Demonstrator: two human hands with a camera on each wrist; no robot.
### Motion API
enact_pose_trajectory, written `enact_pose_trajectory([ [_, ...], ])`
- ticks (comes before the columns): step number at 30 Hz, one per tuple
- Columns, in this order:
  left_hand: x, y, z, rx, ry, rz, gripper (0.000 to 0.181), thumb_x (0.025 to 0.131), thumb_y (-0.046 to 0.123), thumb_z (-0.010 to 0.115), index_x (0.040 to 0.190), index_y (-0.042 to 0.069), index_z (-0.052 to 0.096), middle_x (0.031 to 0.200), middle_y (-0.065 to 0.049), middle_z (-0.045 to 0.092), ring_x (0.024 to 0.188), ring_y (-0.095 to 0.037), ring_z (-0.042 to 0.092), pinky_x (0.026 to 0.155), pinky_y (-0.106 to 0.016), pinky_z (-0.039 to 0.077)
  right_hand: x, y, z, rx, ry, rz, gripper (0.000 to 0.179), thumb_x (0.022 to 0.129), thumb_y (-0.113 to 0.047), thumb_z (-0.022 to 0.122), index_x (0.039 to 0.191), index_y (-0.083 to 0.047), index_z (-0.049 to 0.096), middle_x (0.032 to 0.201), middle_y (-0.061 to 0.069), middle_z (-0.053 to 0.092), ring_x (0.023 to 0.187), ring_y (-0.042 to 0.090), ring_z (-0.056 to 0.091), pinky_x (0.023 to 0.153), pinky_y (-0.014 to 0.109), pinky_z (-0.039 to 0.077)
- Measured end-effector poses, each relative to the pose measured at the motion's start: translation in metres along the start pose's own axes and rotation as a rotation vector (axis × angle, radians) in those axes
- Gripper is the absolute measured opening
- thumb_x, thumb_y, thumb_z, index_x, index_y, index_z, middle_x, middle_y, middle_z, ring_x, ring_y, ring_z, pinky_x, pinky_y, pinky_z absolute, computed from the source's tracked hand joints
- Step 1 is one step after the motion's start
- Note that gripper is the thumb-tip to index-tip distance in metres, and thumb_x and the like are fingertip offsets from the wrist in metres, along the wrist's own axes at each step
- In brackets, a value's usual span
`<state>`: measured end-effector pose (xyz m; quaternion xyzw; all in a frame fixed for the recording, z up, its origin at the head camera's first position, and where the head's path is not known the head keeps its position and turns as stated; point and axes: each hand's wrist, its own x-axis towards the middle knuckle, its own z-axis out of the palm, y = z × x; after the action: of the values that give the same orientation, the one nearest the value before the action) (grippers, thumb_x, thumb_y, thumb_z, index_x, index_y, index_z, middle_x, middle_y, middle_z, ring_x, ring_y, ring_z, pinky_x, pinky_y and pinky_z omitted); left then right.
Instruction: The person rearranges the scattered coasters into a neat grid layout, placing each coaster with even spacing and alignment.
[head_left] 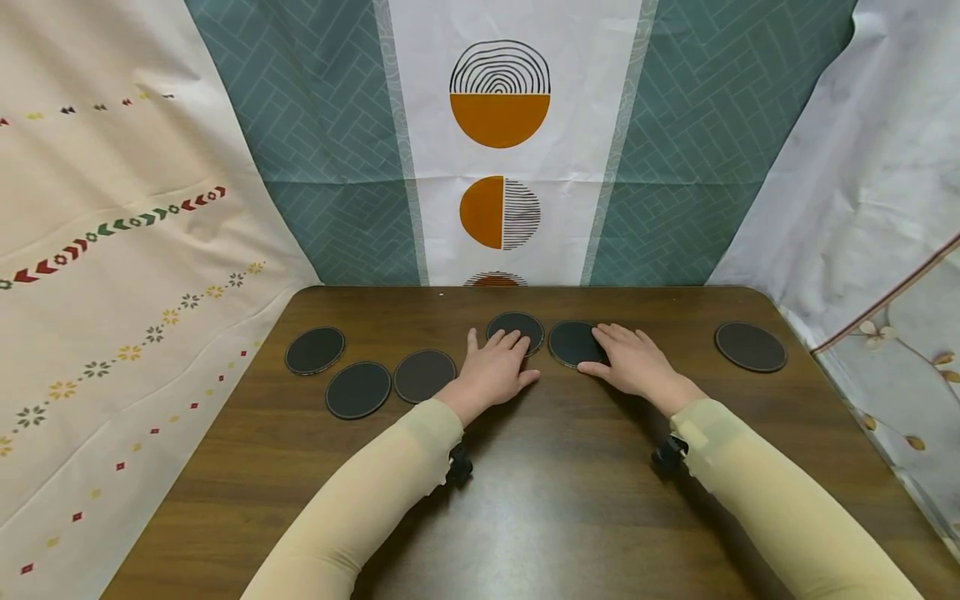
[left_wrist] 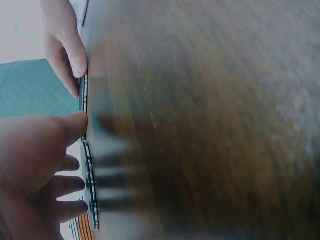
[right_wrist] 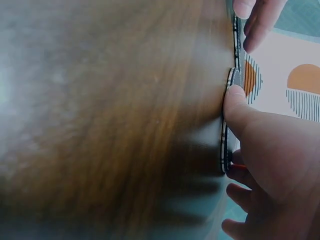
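Both hands lie over round black coasters with light stitched rims, near the far side of the table. In the head view my left hand rests its straight fingertips on one coaster, its thumb spread to the right. My right hand touches the coaster just to the right of that one. Its thumb is at the near rim and its other fingers reach along the right side, hiding part of the coaster. Both coasters appear flat and edge-on in the wrist views.
Three more coasters lie to the left: a far one, a nearer one and one close to the left hand. Another coaster sits at the far right. Patterned cloths hang around the brown wooden table.
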<state>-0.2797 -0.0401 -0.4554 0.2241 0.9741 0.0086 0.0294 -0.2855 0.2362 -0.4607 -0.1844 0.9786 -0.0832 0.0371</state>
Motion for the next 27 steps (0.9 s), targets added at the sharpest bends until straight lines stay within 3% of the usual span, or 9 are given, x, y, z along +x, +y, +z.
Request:
enact_pose_trajectory([
  [13,-0.002,0.000,-0.005,-0.004,-0.013,0.003,0.068,0.113,0.060,0.054,0.168,0.021,0.051,0.175,-0.004,0.042,0.161,-0.029,0.039,0.127,-0.075,0.017,0.015,-0.002,-0.002,-0.003,-0.003,0.006,0.085,0.112,-0.055,0.062,0.167,0.007,0.040,0.171,0.031,0.037,0.159,0.050,0.034,0.129,0.069,0.022],
  [27,0.004,0.000,-0.008,0.018,-0.013,-0.001,0.065,0.113,0.059,0.055,0.167,0.023,0.052,0.172,-0.001,0.047,0.158,-0.025,0.043,0.128,-0.075,0.017,0.015,-0.002,-0.002,0.005,-0.010,0.011,0.085,0.112,-0.053,0.063,0.167,0.007,0.039,0.172,0.031,0.036,0.159,0.050,0.033,0.129,0.069,0.022],
])
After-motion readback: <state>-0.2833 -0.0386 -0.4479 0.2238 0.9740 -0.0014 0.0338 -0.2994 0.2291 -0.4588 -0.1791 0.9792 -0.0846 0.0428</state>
